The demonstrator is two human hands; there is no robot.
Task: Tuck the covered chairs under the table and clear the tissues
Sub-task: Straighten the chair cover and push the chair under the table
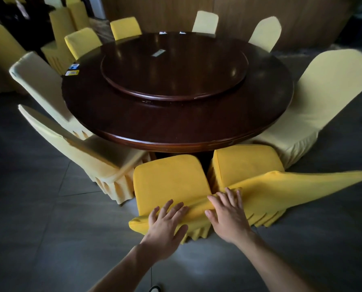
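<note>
Two hands, the left hand [165, 222] and right hand [228, 216], press flat with fingers spread, gripping nothing, on the backs of two yellow covered chairs [171, 180] at the near edge of the round table [175, 133]; their seats remain outside it, and tissue packets [72, 69] still lie at its left rim.

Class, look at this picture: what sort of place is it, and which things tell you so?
Probably a restaurant's banquet or private dining room. A large round dark wooden table carries a round wooden turntable, many chairs in yellow fabric covers ring it, and more covered chairs are stacked at the back.
</note>
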